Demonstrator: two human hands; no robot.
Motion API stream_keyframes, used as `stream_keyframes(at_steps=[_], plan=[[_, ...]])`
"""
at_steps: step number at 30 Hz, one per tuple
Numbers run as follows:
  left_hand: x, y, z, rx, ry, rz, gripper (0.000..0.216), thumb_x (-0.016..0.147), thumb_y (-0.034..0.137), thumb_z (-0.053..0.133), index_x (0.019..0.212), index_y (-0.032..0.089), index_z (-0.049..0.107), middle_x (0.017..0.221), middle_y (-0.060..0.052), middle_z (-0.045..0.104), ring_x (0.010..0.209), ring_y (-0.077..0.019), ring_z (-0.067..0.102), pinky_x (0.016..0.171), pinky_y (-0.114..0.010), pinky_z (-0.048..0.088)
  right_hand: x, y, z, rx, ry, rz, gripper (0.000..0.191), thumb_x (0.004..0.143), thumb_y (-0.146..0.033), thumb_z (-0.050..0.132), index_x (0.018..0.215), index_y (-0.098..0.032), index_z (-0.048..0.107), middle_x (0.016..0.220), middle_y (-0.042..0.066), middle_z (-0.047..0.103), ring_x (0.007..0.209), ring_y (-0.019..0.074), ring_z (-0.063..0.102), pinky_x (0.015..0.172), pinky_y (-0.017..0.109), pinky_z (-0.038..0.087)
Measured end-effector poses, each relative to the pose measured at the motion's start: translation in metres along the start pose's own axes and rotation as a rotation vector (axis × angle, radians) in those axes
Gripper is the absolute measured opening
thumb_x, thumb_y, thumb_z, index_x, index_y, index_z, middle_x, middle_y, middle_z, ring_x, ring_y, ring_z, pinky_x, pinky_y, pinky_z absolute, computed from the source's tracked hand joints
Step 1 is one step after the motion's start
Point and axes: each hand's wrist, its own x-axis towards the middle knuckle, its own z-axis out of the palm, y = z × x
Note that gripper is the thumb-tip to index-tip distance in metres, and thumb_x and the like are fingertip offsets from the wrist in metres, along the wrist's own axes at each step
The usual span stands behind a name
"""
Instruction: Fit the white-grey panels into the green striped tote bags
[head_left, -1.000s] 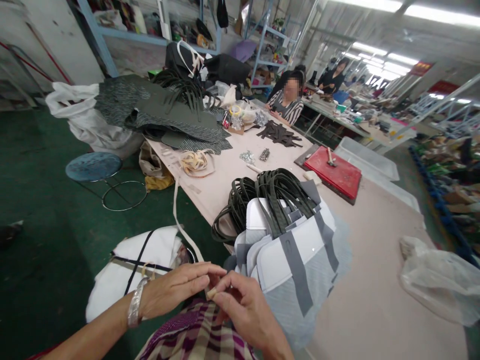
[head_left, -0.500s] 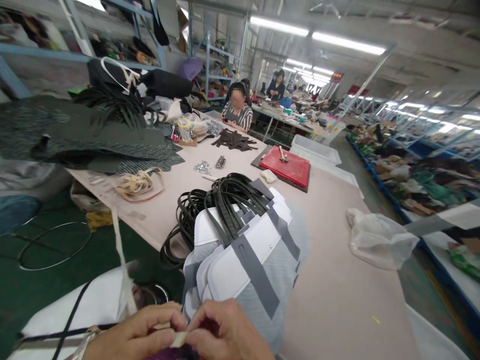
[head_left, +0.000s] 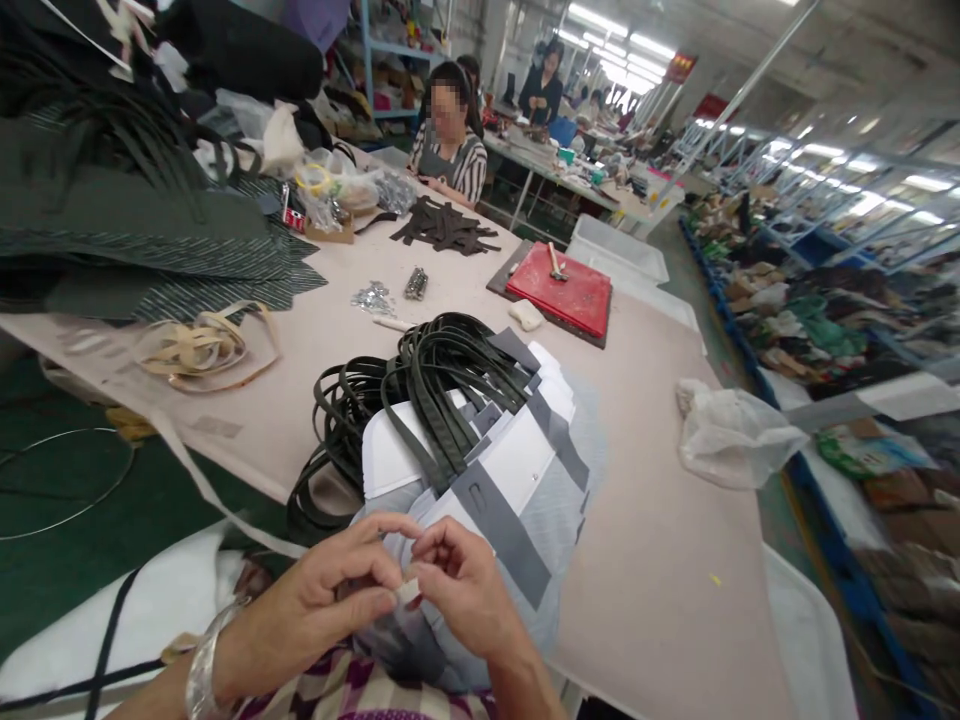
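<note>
A pale tape (head_left: 196, 478) hangs over the table edge and runs to my left hand (head_left: 349, 580), its short end showing between my hands. The left hand is closed, pinching the tape between thumb and fingers. My right hand (head_left: 459, 585) pinches the same end, fingertips touching or nearly touching the left. Just beyond both hands lies a stack of grey and white bag pieces (head_left: 517, 500) with dark straps (head_left: 442, 400) looped over its far side. The coil of tape (head_left: 199, 350) rests on the table at the left.
Small metal parts (head_left: 373, 297) and a red board (head_left: 566, 288) with a hammer (head_left: 556, 262) lie farther back. Dark green fabric pieces (head_left: 112, 240) cover the left side. A plastic bag (head_left: 739, 435) sits at the right edge. A co-worker (head_left: 454, 140) sits across the table.
My hands have risen and moved right with the tape end, now in front of the bag pieces. The hanging tape is drawn toward my left hand. The camera view has shifted.
</note>
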Motion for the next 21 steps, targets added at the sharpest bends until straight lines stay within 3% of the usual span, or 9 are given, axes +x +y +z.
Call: stream_keyframes(at_steps=[2, 5, 9, 15, 21], plan=[[0.009, -0.001, -0.005, -0.047, -0.015, 0.010, 0.020, 0.092, 0.029, 0.057, 0.080, 0.022, 0.070, 0.111, -0.004, 0.063, 0.102, -0.0175, 0.061, 0.087, -0.024, 0.048, 0.010, 0.005, 0.003, 0.101, 0.025, 0.011, 0.018, 0.073, -0.025, 0.071, 0.081, -0.020, 0.055, 0.062, -0.006, 0.057, 0.052, 0.0104, 0.056, 0.053, 0.022, 0.047], [0.024, -0.005, -0.011, -0.176, -0.063, 0.011, 0.020, 0.093, 0.027, 0.055, 0.078, 0.020, 0.066, 0.091, -0.002, 0.067, 0.073, -0.0117, 0.064, 0.065, -0.019, 0.050, 0.018, 0.005, 0.001, -0.005, 0.125, -0.013, 0.012, 0.078, -0.025, 0.068, 0.084, -0.018, 0.060, 0.066, -0.003, 0.062, 0.058, 0.0116, 0.059, 0.057, 0.022, 0.048], [0.040, -0.010, -0.021, 0.050, -0.099, 0.134, 0.017, 0.092, 0.018, 0.053, 0.078, 0.019, 0.062, 0.078, 0.000, 0.066, 0.075, -0.0114, 0.063, 0.071, -0.019, 0.048, 0.009, -0.009, -0.006, -0.301, 0.350, -0.194, 0.014, 0.089, -0.023, 0.055, 0.093, -0.018, 0.067, 0.074, 0.001, 0.063, 0.066, 0.0134, 0.061, 0.063, 0.025, 0.048], [0.051, -0.004, -0.024, 0.352, -0.139, 0.283, 0.020, 0.095, 0.014, 0.044, 0.083, 0.019, 0.059, 0.078, 0.000, 0.061, 0.072, -0.0110, 0.059, 0.067, -0.020, 0.045, -0.009, -0.027, -0.003, -0.764, 0.261, -0.557, 0.025, 0.083, -0.010, 0.061, 0.106, -0.019, 0.065, 0.090, 0.004, 0.066, 0.085, 0.0175, 0.061, 0.078, 0.030, 0.047], [0.045, 0.002, -0.002, 0.554, -0.108, 0.322, 0.022, 0.095, 0.012, 0.042, 0.083, 0.022, 0.058, 0.078, 0.001, 0.062, 0.071, -0.0121, 0.060, 0.066, -0.021, 0.044, -0.010, -0.015, -0.020, -0.870, 0.201, -0.652, 0.012, 0.089, -0.013, 0.056, 0.093, -0.020, 0.065, 0.082, 0.003, 0.069, 0.077, 0.0157, 0.062, 0.069, 0.026, 0.045]])
